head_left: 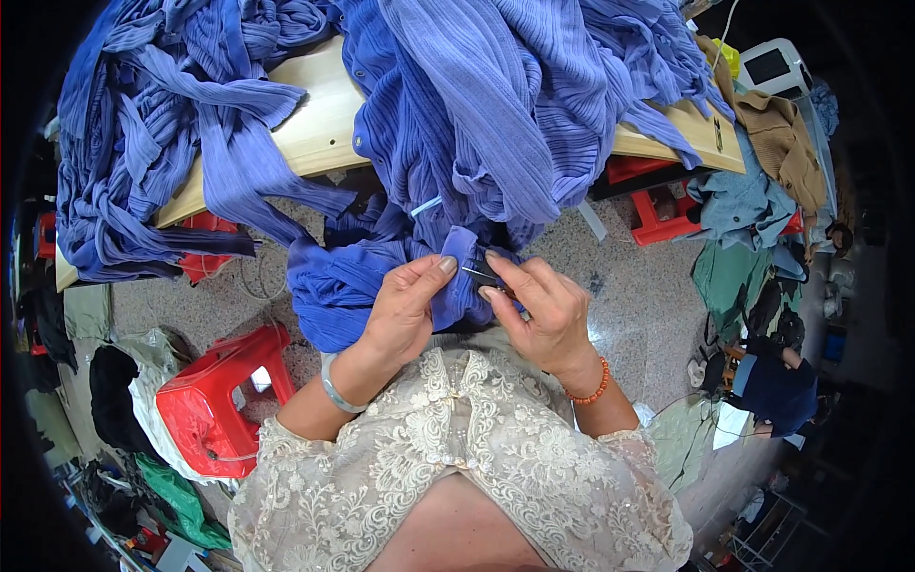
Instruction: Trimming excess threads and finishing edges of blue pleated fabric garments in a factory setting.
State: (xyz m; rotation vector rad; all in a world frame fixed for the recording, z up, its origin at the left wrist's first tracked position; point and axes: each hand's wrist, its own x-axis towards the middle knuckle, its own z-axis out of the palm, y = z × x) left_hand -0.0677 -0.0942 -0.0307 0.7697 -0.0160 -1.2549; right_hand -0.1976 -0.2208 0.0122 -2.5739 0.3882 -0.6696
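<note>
Between thumb and fingers, my left hand (404, 303) pinches the edge of a blue knitted garment (459, 244) in front of my chest. Closed around small black thread snips (483, 275), my right hand (541, 310) holds their thin metal blade toward the garment's edge, close to the left fingertips. My right fingers partly cover the snips. Part of the garment lies bunched below and left of the hands, in my lap. A short light-blue strip (426, 206) shows just above the hands.
Blue ribbed knitwear (515, 95) is heaped on a pale wooden table (319, 105) and hangs over its edge. A red plastic stool (205, 400) stands at left, another (658, 214) under the table at right. Brown and green clothes (782, 133) pile up at right. A person (777, 381) sits farther right.
</note>
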